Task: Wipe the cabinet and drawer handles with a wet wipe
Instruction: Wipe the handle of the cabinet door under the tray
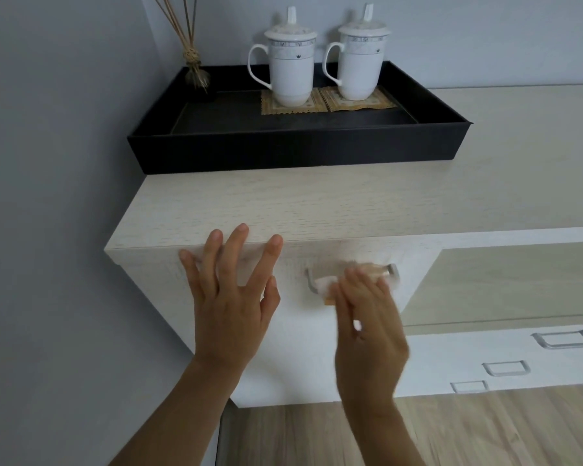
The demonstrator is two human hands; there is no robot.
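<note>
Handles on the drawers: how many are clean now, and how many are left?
Nothing shows as finished yet. Right now the right hand holds the wet wipe on the top handle, while the left hand presses flat on the cabinet front. Three lower handles are left to do.

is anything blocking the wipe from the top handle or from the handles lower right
Nothing visible. The right hand holds the wet wipe against the top handle; the lower handles are uncovered.
</note>
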